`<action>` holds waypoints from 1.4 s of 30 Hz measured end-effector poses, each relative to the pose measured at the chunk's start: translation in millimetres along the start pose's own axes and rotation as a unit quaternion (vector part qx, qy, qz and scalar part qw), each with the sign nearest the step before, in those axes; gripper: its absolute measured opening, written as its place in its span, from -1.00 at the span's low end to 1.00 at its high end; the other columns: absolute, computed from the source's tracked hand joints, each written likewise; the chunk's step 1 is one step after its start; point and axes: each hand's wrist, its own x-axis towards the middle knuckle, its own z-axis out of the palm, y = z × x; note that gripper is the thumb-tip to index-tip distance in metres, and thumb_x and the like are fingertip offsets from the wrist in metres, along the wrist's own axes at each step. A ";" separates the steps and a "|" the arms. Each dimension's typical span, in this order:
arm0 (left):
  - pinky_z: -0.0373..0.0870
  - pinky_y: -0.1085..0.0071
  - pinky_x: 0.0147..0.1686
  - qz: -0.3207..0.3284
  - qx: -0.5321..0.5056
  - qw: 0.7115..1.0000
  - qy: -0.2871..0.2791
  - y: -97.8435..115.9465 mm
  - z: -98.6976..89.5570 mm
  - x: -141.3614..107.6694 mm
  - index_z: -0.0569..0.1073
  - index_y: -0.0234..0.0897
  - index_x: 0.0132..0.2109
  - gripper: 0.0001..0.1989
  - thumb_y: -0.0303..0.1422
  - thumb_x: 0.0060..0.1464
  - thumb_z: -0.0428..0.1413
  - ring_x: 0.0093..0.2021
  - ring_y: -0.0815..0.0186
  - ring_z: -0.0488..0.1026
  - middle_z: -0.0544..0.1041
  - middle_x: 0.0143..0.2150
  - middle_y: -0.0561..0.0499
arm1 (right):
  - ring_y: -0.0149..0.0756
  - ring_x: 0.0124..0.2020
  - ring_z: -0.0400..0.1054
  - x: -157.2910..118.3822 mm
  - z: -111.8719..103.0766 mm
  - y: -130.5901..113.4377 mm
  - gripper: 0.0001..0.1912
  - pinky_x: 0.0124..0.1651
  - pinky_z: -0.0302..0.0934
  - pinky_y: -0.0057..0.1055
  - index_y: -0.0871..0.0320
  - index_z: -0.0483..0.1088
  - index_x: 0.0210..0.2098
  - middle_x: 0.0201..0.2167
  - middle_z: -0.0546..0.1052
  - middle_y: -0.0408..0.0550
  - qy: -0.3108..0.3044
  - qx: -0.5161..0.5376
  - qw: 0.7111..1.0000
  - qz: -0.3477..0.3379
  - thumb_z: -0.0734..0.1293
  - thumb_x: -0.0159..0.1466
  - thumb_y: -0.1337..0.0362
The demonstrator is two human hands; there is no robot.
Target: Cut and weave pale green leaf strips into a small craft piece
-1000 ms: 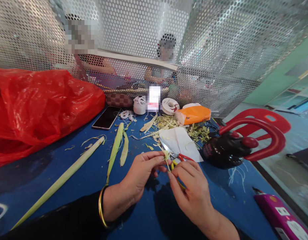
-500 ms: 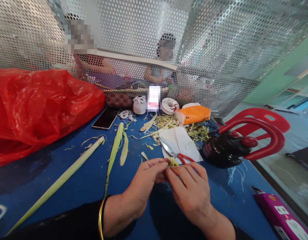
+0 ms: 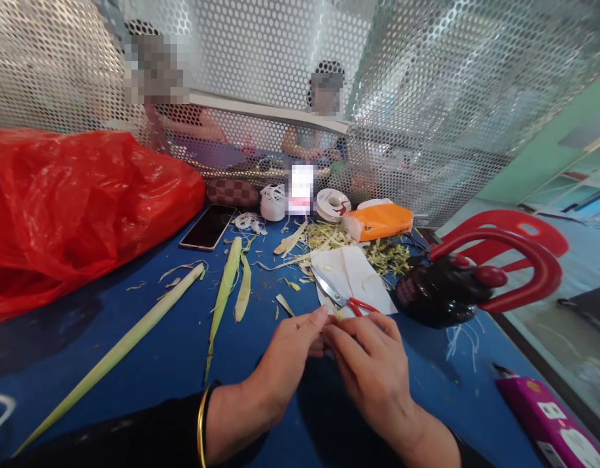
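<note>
My left hand [image 3: 290, 354] and my right hand [image 3: 375, 370] meet fingertip to fingertip above the table's near middle. Between them is a small yellow-green plant piece [image 3: 339, 313], mostly covered by the fingers. Both hands are closed in a pinch around it. Just beyond the fingers, red-handled scissors [image 3: 346, 301] lie on a sheet of white paper [image 3: 351, 266], blades pointing away to the left. Left of my hands, long pale-green husk leaves [image 3: 226, 279] rest on the table, a longer one [image 3: 129, 341] further left.
A red plastic bag [image 3: 85, 214] fills the left side. A dark phone [image 3: 208, 227], ribbon spool [image 3: 333, 204], orange packet [image 3: 380, 221] and plant scraps [image 3: 329, 236] lie behind. At right are a black pot with red handle [image 3: 441, 292] and a purple power strip [image 3: 548, 413]. People sit beyond the mesh screen [image 3: 275, 58].
My fingers have shifted slightly around the plant piece, which now shows less. My left thumb has lifted a little. The objects on the table stay where they were.
</note>
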 end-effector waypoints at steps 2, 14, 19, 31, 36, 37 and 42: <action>0.36 0.31 -0.10 -0.010 -0.007 1.000 0.001 -0.2 0.1 0.5 0.57 -0.39 -0.14 -0.52 -0.05 0.17 0.01 -0.22 0.21 0.52 0.63 -0.26 -0.14 | -0.30 -0.39 0.42 0.6 -0.7 -0.7 -0.84 -0.18 0.13 -0.26 0.17 0.42 -0.22 -0.38 0.58 -0.04 0.002 0.007 1.000 0.001 0.20 0.35 0.43; 0.36 0.37 -0.17 -0.038 -0.027 0.998 0.038 1.0 -0.6 -1.0 0.55 -0.41 -0.14 -0.54 -0.07 0.17 0.02 -0.23 0.24 0.53 0.63 -0.27 -0.15 | -0.35 -0.39 0.40 1.5 2.0 0.5 -0.83 -0.13 0.15 -0.30 0.13 0.39 -0.35 -0.43 0.52 -0.12 -0.028 0.077 0.995 0.058 0.22 0.34 0.42; 0.37 0.45 -0.29 -0.046 -0.095 0.993 0.046 2.8 -3.9 3.6 0.54 -0.37 -0.26 -0.75 -0.26 -0.01 0.23 -0.35 0.34 0.49 0.60 -0.37 -0.04 | -0.32 -0.30 0.46 -4.2 3.8 1.4 -0.84 0.08 0.16 -0.18 0.20 0.41 -0.22 -0.34 0.59 -0.04 0.025 0.031 0.999 -0.019 0.24 0.30 0.50; 0.36 0.54 -0.44 -0.050 -0.090 0.988 0.111 3.4 -2.5 7.4 0.52 -0.41 -0.40 -0.87 -0.47 -0.16 0.30 -0.47 0.40 0.48 0.60 -0.44 -0.07 | -0.19 -0.30 0.52 -9.4 -0.1 -1.2 -0.78 -0.02 0.23 -0.16 0.39 0.46 -0.17 -0.29 0.64 0.16 0.015 -0.034 0.987 -0.157 0.19 0.30 0.51; 0.36 0.53 -0.41 -0.041 -0.062 0.991 0.108 3.6 -3.8 8.0 0.55 -0.41 -0.44 -0.92 -0.46 -0.15 0.29 -0.49 0.40 0.48 0.61 -0.46 -0.08 | -0.20 -0.28 0.50 -5.8 -2.0 -2.4 -0.65 -0.06 0.23 -0.19 0.36 0.45 -0.18 -0.32 0.63 0.15 -0.009 -0.015 0.987 -0.160 0.04 0.34 0.51; 0.36 0.53 -0.41 -0.041 -0.053 0.992 0.110 3.5 -4.5 8.4 0.56 -0.40 -0.44 -0.91 -0.45 -0.15 0.29 -0.49 0.41 0.47 0.61 -0.46 -0.08 | -0.21 -0.29 0.49 -5.0 -2.3 -2.9 -0.63 -0.07 0.23 -0.19 0.35 0.44 -0.19 -0.33 0.62 0.14 -0.012 -0.009 0.988 -0.157 0.02 0.35 0.51; 0.36 0.50 -0.38 -0.033 -0.014 0.994 0.099 2.7 -8.6 10.3 0.60 -0.39 -0.45 -0.86 -0.36 -0.15 0.29 -0.45 0.38 0.48 0.62 -0.39 -0.10 | -0.21 -0.30 0.46 -1.1 -4.8 -6.7 -0.59 -0.05 0.20 -0.22 0.33 0.45 -0.26 -0.37 0.59 0.13 -0.027 0.022 0.987 -0.159 -0.01 0.37 0.50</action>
